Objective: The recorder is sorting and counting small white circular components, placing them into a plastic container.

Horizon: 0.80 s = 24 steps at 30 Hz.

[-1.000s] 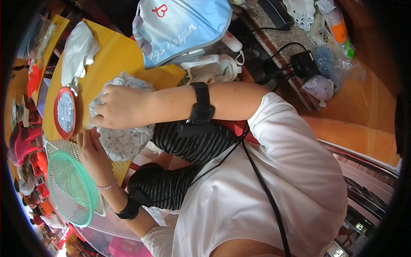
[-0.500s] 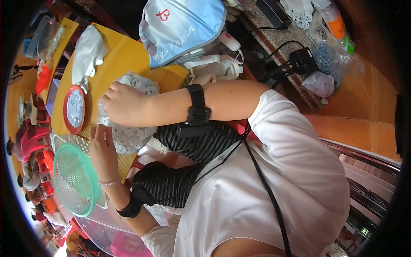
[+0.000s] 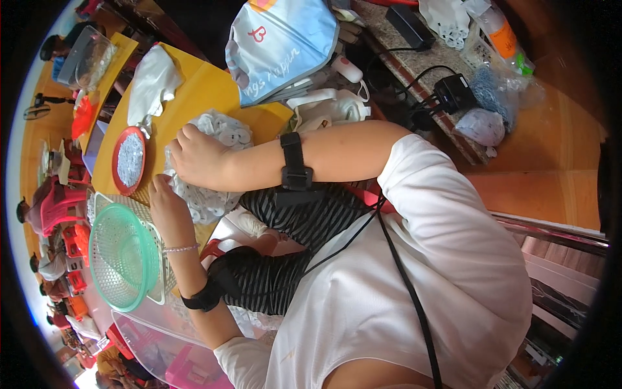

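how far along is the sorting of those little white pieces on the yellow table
Done: the red dish already holds a layer of small pale pieces. In hand: the right hand and left hand rest on the pile of white pieces. Left: that pile looks large, and the green basket appears empty.

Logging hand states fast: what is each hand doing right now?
Left hand: fingers on the pile of small white pieces; grip cannot be told.
Right hand: curled, knuckles up, on the same pile; grip cannot be told.
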Motion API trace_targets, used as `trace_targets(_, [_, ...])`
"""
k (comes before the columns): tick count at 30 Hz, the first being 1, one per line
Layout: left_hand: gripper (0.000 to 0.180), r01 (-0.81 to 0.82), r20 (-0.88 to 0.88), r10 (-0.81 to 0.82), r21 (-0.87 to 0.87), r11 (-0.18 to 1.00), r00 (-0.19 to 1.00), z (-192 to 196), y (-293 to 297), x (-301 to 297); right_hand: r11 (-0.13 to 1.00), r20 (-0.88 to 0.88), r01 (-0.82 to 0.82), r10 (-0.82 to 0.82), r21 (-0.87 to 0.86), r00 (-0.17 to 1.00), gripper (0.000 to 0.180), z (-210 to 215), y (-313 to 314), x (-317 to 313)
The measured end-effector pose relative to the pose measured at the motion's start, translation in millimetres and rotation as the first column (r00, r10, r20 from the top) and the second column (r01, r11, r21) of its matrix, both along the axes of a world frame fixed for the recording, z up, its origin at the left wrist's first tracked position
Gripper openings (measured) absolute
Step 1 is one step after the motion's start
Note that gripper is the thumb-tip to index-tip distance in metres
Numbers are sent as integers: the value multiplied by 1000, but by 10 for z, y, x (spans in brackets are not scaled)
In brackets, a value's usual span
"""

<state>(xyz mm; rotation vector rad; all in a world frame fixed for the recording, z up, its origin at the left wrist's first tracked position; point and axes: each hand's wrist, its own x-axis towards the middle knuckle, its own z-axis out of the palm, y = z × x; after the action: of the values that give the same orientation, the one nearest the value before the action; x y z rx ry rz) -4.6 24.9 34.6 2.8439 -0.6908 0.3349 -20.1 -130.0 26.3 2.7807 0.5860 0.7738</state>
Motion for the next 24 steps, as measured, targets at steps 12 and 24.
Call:
trace_targets(12, [12,221,33,-219,-100,970,975,-36,132,1,936,248,-297,247,191,937,10,-206,-112,145])
trace_targets(24, [15,-24,277,-51,258,966,960,1,63,-13,945,305,-317,325,-75,895,17,-173,-166,229])
